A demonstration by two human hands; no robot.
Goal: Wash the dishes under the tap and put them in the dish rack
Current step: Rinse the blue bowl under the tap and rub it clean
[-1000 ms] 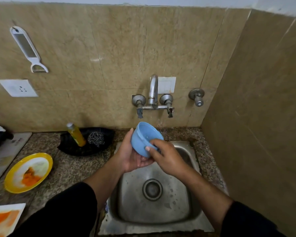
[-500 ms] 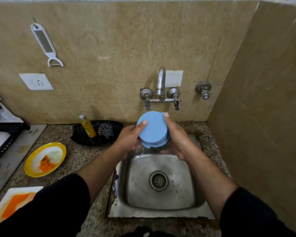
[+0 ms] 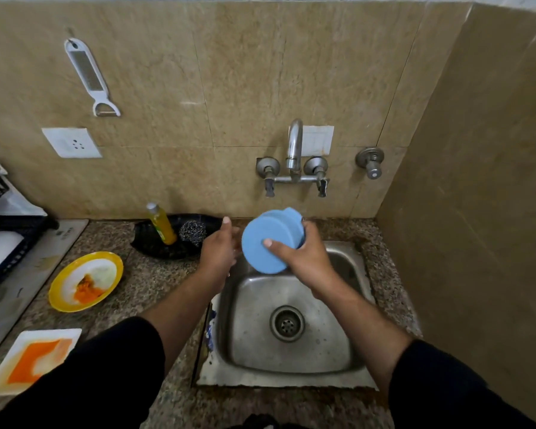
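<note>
On my feed the right hand (image 3: 307,261) grips the blue bowl (image 3: 257,243) just above the centre of the frame. The thumb presses flat on the bowl's underside, which faces me, and the other fingers curl over its far rim. The bowl is tipped on its side and held in the air over the back edge of the steel sink (image 3: 322,360), below the tap (image 3: 294,144) on the tiled wall.

The left hand (image 3: 218,252) sits just left of the bowl, fingers loosely straight, thumb pointing up, holding nothing. I cannot tell whether it touches the bowl's edge.

On the granite counter (image 3: 143,292) left of the sink, a black tray (image 3: 149,243) holds a leaning yellow soap bottle (image 3: 161,226) and a steel scrubber (image 3: 192,233). Further left and lower lies a yellow plate (image 3: 115,264) with orange residue. At the lower left a square white plate (image 3: 68,335), smeared orange, lies beside my left sleeve (image 3: 106,382). At the far left edge stands a black dish rack (image 3: 13,246) with something white in it. A white grater (image 3: 89,75) hangs on the wall at upper left, above a socket (image 3: 72,142).
</note>
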